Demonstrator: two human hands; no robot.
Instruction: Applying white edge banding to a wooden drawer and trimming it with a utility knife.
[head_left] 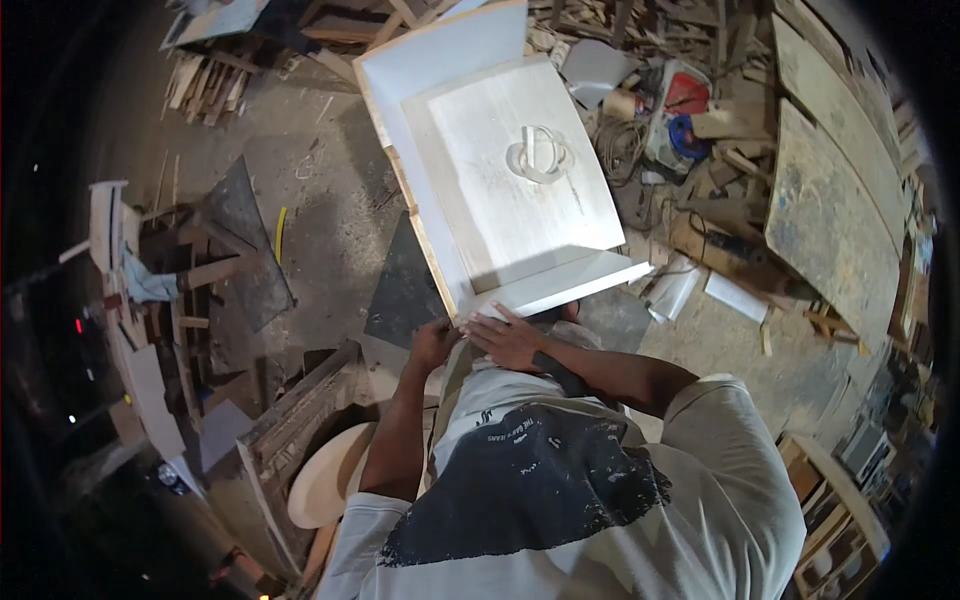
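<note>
In front of me is a white box-like panel assembly [600,195] with raised side walls and a bare wood edge [408,195] along its left wall. My left hand [434,345] is closed at the near left corner of this assembly; whatever its fingers pinch is too small to make out. Just beside it, my right hand [508,340] lies with fingers stretched out against the near white wall [560,287]. A loose coil of pale strip [540,172] rests on the broad inner panel.
Scrap wood [205,88] lies in heaps at the far left and far right. A dark flat sheet [243,240] is on the floor to the left. Large worn boards [835,200] lean at the right. A round pale seat [325,475] stands by my left arm.
</note>
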